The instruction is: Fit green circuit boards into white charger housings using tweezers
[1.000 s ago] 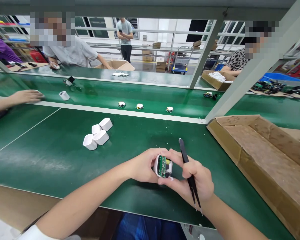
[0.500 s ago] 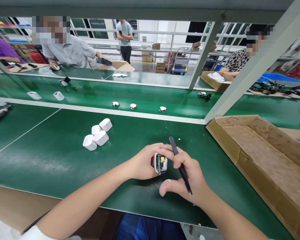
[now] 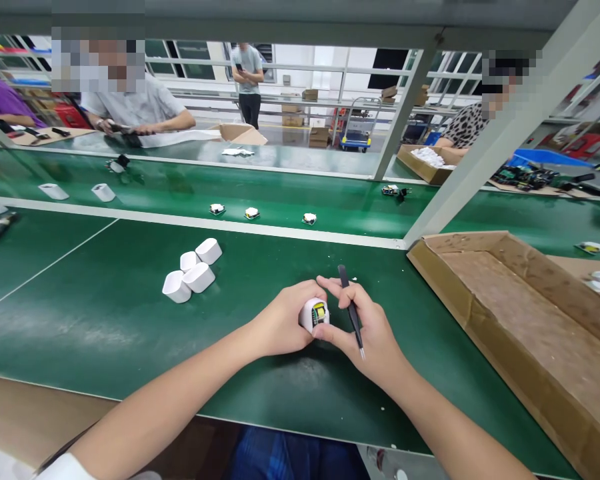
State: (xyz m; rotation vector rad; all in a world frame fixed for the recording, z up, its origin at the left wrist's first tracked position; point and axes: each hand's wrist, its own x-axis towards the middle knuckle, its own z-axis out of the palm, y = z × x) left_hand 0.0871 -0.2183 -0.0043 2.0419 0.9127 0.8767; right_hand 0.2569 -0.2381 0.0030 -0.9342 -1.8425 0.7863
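Note:
My left hand [image 3: 287, 319] is closed around a white plastic housing [image 3: 307, 316], its open end turned towards me. Inside the housing sits a circuit board [image 3: 320, 313] with a yellow-wrapped component. Black tweezers [image 3: 351, 310] lie across the fingers of my right hand [image 3: 373, 327], tips pointing down towards me. The right thumb presses at the lower edge of the housing's opening, and the right index finger reaches past its far side. To the left, several white housings [image 3: 199, 277] stand in a cluster on the green work surface [image 3: 105, 300].
An open cardboard box [image 3: 460, 307] takes up the right side. Beyond a pale rail [image 3: 280, 230], small circuit boards [image 3: 251, 213] and white housings [image 3: 103, 193] lie on a green conveyor belt [image 3: 180, 187]. A slanted metal post [image 3: 480, 147] rises at the right. Co-workers sit across the line.
My right thumb has come up from below onto the housing's edge. The board sits deeper in the housing. Things on the belt have shifted left in view; a co-worker's hands have come together.

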